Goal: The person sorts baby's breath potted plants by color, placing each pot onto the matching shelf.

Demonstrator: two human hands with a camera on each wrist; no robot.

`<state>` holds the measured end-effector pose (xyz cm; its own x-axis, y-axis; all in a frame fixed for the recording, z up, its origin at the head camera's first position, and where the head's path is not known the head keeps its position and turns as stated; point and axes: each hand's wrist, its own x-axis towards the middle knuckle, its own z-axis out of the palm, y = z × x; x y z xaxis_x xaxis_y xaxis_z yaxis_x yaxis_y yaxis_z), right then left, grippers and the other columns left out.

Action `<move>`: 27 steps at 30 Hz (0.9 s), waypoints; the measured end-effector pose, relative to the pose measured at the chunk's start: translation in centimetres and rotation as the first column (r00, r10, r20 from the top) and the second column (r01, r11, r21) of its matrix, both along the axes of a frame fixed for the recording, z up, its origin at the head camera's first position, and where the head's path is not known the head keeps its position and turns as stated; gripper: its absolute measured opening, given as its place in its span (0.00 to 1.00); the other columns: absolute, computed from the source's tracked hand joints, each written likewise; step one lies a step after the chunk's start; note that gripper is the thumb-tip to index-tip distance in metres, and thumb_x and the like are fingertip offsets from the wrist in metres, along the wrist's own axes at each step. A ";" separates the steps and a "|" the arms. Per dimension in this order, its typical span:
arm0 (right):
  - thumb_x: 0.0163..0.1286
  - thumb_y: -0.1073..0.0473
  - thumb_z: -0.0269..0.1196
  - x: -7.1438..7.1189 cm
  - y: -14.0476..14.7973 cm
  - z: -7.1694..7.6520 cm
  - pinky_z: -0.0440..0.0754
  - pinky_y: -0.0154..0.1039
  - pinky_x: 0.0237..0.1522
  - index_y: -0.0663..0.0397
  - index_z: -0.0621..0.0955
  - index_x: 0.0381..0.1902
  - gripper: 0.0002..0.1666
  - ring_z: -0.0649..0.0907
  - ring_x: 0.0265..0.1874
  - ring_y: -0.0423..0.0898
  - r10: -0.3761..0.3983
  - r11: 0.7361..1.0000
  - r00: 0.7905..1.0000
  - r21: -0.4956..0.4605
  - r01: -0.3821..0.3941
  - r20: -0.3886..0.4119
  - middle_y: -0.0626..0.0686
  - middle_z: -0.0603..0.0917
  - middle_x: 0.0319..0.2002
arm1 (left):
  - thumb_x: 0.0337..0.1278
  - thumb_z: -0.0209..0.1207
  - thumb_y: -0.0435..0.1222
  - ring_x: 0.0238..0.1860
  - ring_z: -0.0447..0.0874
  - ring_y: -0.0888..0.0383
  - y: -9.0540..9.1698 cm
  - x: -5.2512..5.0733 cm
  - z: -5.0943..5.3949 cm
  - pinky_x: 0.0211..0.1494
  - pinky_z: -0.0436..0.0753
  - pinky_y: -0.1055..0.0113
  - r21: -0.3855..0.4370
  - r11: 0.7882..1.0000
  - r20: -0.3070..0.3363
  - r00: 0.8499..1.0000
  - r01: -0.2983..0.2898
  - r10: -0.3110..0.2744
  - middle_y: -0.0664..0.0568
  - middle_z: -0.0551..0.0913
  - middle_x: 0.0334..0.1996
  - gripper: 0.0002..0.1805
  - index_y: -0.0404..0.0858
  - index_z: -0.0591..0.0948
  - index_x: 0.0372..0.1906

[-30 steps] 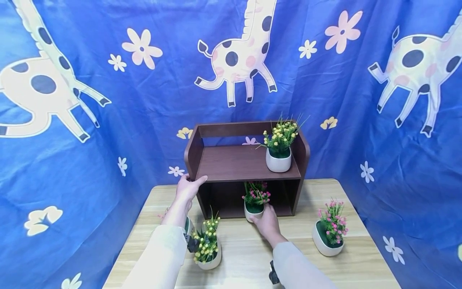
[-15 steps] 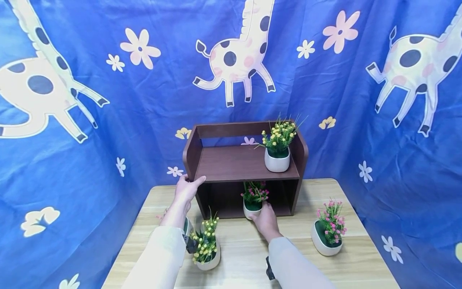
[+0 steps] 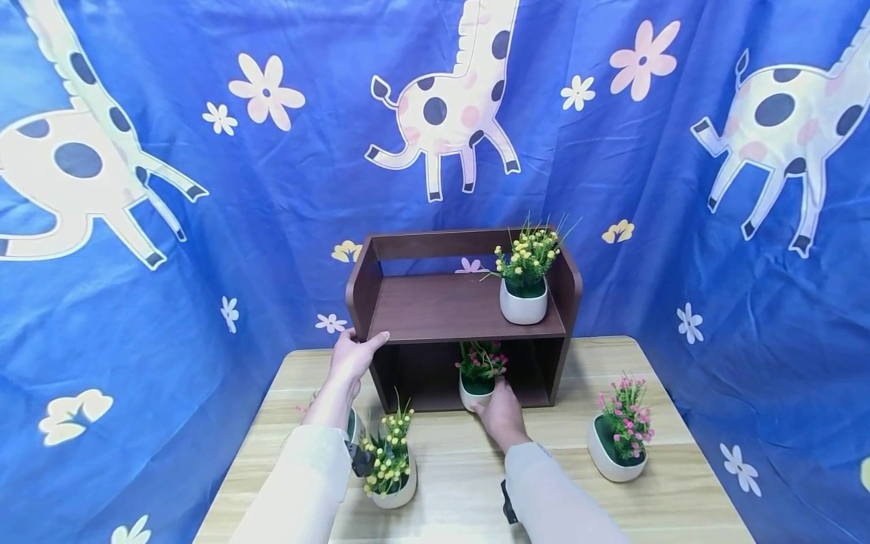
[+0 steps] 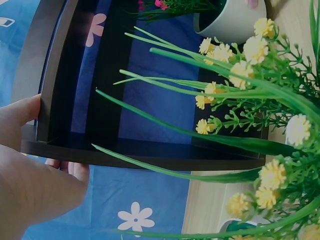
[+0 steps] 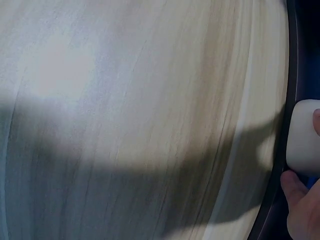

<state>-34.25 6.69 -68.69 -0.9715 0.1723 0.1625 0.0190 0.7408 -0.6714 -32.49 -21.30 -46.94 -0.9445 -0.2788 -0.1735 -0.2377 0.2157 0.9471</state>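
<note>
A dark brown two-level shelf (image 3: 462, 306) stands at the back of the table. My left hand (image 3: 351, 359) grips its left side near the middle board; the left wrist view shows the thumb on one face and fingertips behind the side panel (image 4: 125, 155). In the lower compartment, towards the front, sits a white pot with pink flowers (image 3: 476, 394). My right hand (image 3: 504, 415) holds this pot at its right side; in the right wrist view the pot (image 5: 304, 140) is cut off by the frame edge. On the upper level, at the right, stands a yellow-flowered pot (image 3: 523, 302).
A potted plant with yellow flowers (image 3: 393, 472) stands on the table (image 3: 448, 483) beside my left forearm. Behind that forearm another pot (image 3: 354, 425) is partly hidden. At the right stands a pot with pink flowers (image 3: 617, 453). A blue giraffe-print curtain (image 3: 306, 189) surrounds the table.
The pink-flowered pot in my right hand has shifted slightly deeper into the lower compartment. My left hand stays on the shelf's side.
</note>
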 end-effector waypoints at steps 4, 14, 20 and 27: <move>0.55 0.44 0.85 0.4 0.2 0.3 0.88 0.63 0.59 0.64 0.74 0.69 0.53 0.87 0.55 0.68 0.000 1.000 1.000 -0.026 0.001 0.010 0.67 0.83 0.61 | 0.69 0.70 0.48 0.83 0.63 0.37 0.1 -0.1 0.0 0.89 0.62 0.44 0.005 1.000 -0.004 1.000 0.000 0.000 0.32 0.64 0.82 0.51 0.29 0.57 0.84; 0.55 0.51 0.85 2.0 -0.3 3.1 0.83 0.68 0.67 0.69 0.72 0.71 0.54 0.86 0.56 0.67 -0.011 0.997 1.000 -0.071 0.013 0.029 0.70 0.78 0.62 | 0.70 0.70 0.48 0.83 0.63 0.37 0.0 0.0 0.0 0.89 0.62 0.44 0.005 1.000 -0.002 1.000 0.001 -0.001 0.32 0.64 0.82 0.50 0.30 0.57 0.84; 0.55 0.53 0.84 2.5 -0.2 3.1 0.81 0.69 0.68 0.71 0.70 0.73 0.55 0.83 0.60 0.69 0.001 0.990 1.000 -0.139 -0.002 -0.010 0.71 0.78 0.62 | 0.70 0.70 0.47 0.84 0.62 0.37 0.1 0.0 0.0 0.90 0.61 0.44 0.015 1.000 0.000 1.000 -0.003 0.003 0.32 0.63 0.83 0.50 0.30 0.57 0.84; 0.52 0.48 0.85 3.0 0.3 1.1 0.85 0.67 0.59 0.65 0.72 0.72 0.55 0.84 0.56 0.67 -0.026 0.989 0.987 -0.147 0.003 -0.156 0.69 0.79 0.57 | 0.70 0.70 0.48 0.84 0.63 0.37 0.1 0.0 0.0 0.90 0.61 0.44 0.009 1.000 -0.003 1.000 -0.003 0.003 0.32 0.63 0.83 0.50 0.30 0.57 0.83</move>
<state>-31.29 7.04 -67.57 -0.9329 0.2197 0.2853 -0.0854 0.6348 -0.7680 -32.47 -21.23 -46.92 -0.9444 -0.2798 -0.1727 -0.2349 0.2066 0.9498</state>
